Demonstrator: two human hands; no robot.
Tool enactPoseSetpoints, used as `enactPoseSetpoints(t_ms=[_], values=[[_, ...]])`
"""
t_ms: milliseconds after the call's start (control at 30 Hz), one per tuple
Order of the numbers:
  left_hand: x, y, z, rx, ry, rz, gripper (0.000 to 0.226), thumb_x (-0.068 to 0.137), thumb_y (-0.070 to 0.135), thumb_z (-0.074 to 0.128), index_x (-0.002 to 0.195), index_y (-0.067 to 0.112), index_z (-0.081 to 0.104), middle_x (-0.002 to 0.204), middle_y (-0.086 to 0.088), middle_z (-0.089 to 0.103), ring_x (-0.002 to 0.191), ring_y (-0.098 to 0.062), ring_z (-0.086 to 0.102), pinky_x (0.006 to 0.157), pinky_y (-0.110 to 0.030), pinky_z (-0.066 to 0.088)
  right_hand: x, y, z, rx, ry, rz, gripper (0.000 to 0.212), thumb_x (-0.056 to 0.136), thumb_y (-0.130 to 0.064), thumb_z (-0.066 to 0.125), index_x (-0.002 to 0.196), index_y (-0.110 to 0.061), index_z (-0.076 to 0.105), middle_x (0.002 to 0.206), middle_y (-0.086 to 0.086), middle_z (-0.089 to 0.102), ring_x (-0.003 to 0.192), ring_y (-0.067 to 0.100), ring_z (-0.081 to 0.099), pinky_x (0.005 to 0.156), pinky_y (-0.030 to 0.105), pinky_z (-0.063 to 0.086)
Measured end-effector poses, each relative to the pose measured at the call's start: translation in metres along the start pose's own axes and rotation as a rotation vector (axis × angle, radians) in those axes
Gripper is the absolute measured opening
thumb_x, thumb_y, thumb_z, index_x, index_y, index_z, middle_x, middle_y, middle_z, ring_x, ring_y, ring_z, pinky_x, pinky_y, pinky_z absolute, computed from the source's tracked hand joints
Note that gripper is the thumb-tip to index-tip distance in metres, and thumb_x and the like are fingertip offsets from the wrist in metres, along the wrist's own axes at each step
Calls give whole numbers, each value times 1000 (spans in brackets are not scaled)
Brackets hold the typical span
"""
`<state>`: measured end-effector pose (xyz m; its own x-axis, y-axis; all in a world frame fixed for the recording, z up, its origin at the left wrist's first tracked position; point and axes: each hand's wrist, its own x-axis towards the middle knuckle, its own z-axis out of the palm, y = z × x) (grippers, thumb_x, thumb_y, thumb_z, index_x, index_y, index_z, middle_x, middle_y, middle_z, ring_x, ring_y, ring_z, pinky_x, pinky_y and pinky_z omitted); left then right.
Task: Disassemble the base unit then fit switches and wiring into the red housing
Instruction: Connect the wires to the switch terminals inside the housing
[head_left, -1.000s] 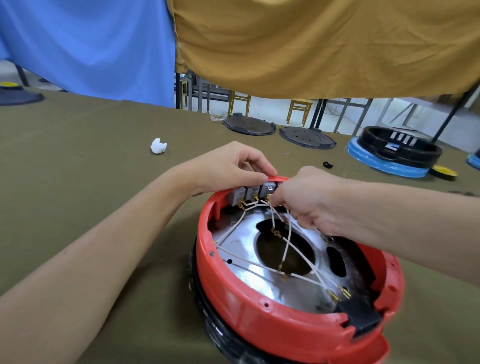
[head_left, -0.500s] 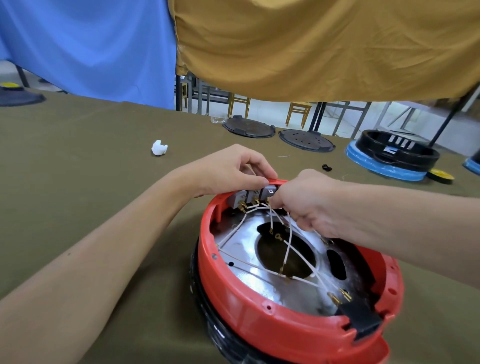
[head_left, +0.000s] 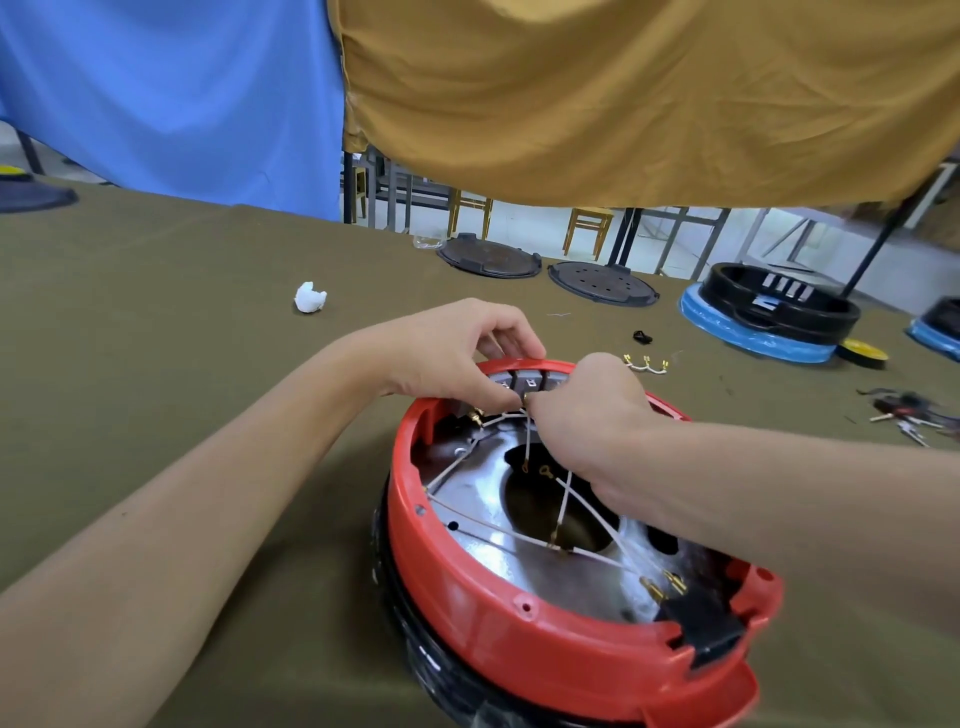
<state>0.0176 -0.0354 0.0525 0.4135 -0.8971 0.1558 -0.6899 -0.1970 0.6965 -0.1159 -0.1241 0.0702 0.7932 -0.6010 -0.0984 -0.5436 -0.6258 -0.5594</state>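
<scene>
The red housing (head_left: 519, 597) is seen on the olive surface (head_left: 156, 364), its near edge cut off. At its far rim, the grey switches (head_left: 530, 383) are pinched by the left hand (head_left: 457, 358). A white wire (head_left: 527, 441) appears pinched in the right hand (head_left: 592, 410), whose curled fingertips are hidden.

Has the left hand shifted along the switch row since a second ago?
No. The left hand still grips the grey switches at the far rim of the red housing, at the same spot on that rim.
</scene>
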Motion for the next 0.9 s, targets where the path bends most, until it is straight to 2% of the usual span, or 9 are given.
enactPoseSetpoints(t_ms=[33,100,133,233,367,500,600,733,900], values=[[0,0,1,26,9,7,35,79,21,80,108,33,64,108,12,67,100,-6,61,78,-20,53,3,3,1,22,41,13,31,94,-15,56,67,-13,42,72,6,46,68,23,47,64,34,50],[1,1,2,73,30,18,34,78,24,79,106,33,64,107,14,66,99,-4,60,84,-21,51,8,8,6,66,89,15,24,96,-17,59,76,-11,46,64,3,39,54,20,36,47,28,30],[1,2,3,93,42,21,33,78,25,79,106,33,64,107,14,66,98,-2,59,85,-21,50,8,10,8,80,115,9,20,96,-17,59,80,-11,49,62,2,39,52,19,34,46,27,25],[1,2,4,148,64,31,31,78,29,78,104,34,64,105,15,65,96,0,59,85,-23,51,15,17,7,99,83,-37,10,94,-14,57,85,-11,54,65,4,42,56,21,39,49,26,31],[2,3,4,182,74,31,30,78,30,79,104,34,64,105,15,65,95,-1,60,86,-26,53,15,26,3,99,83,-126,20,83,-17,62,68,-12,51,50,-1,37,45,17,34,36,21,23],[3,3,3,169,73,23,29,79,28,79,104,34,64,104,16,66,95,0,61,85,-24,53,14,29,3,-49,104,-227,11,77,-28,68,79,-17,72,65,-2,64,60,16,60,47,22,40],[2,2,2,122,38,18,29,82,24,77,107,31,64,106,13,68,97,-2,64,83,-20,53,17,29,1,-69,142,-241,10,78,-24,68,75,-17,74,64,1,64,60,19,60,49,24,42],[2,3,2,51,15,1,27,83,21,72,108,28,64,106,8,70,98,-7,65,71,-16,54,21,30,0,-54,177,-252,13,76,-26,69,71,-14,73,59,2,62,59,22,59,51,25,43],[0,6,1,-8,-1,-38,35,72,35,64,107,28,67,103,5,72,98,-12,67,84,-26,55,25,30,1,-50,204,-265,20,76,-25,70,62,-10,67,49,1,50,51,21,47,49,25,35]])
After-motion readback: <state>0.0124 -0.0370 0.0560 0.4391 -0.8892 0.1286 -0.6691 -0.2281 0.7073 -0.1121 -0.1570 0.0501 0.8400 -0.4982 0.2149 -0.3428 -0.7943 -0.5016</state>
